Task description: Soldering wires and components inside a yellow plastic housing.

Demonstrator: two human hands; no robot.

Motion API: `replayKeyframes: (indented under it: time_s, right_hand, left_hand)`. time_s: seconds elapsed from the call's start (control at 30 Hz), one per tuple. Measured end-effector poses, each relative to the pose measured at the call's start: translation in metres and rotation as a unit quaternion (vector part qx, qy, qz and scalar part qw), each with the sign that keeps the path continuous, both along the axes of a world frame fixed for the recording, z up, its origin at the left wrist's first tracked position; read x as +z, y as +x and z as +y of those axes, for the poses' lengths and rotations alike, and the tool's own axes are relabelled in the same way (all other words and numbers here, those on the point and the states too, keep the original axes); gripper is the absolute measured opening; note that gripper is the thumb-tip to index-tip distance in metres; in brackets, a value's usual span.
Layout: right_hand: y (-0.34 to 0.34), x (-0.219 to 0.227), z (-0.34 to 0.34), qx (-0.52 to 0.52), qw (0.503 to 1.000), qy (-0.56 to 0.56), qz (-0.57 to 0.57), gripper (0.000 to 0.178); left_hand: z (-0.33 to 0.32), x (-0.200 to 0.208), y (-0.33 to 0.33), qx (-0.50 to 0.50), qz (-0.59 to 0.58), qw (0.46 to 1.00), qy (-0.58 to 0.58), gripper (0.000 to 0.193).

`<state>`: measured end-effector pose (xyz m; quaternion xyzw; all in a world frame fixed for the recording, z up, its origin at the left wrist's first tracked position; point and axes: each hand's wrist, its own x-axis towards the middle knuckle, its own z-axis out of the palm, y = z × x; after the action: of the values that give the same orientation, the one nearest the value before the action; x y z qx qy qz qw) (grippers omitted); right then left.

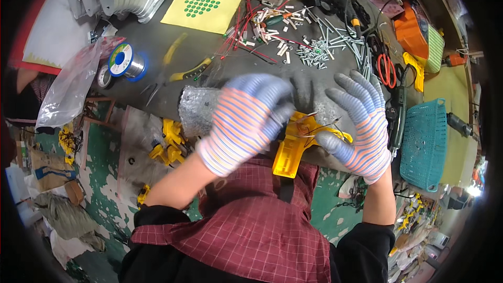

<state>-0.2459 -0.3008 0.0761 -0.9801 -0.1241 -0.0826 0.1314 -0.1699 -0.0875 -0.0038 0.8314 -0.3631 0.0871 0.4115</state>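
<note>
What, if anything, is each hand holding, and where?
The right hand is open, holding nothing. The left hand is blurred; whether it holds anything can't be told.

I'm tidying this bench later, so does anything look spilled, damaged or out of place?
Yes: small screws lie in a loose heap on the bench, pointing every way as if spilled, though that may be deliberate. Red wires sprawl nearby. The green floor looks damaged, its colour worn off in patches.
</note>
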Motion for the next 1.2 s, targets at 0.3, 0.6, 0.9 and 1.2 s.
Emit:
replayKeyframes:
  time_s: [0.3, 0.6, 0.9, 1.2]
  right_hand:
    - [-0.007, 0.01, 0.0, 0.021, 0.989, 0.089, -0.118, 0.033]
    - [-0.017, 0.004, 0.009, -0.017, 0.988, 0.107, -0.114, 0.019]
    - [-0.029, 0.004, 0.005, 0.023, 0.983, 0.184, -0.015, 0.022]
    - [-0.032, -0.002, -0.034, -0.113, 0.938, 0.319, -0.069, 0.014]
  left_hand:
    - [-0.015, -0.015, 0.089, 0.11, -0.083, 0.962, 0.237, 0.018]
    - [-0.019, 0.039, -0.011, -0.05, 0.034, 0.987, -0.147, 0.018]
    - [-0.014, 0.042, -0.027, -0.126, -0.041, 0.979, -0.153, 0.026]
    - [0.204, 0.142, 0.039, 0.556, -0.256, 0.79, -0.03, 0.035]
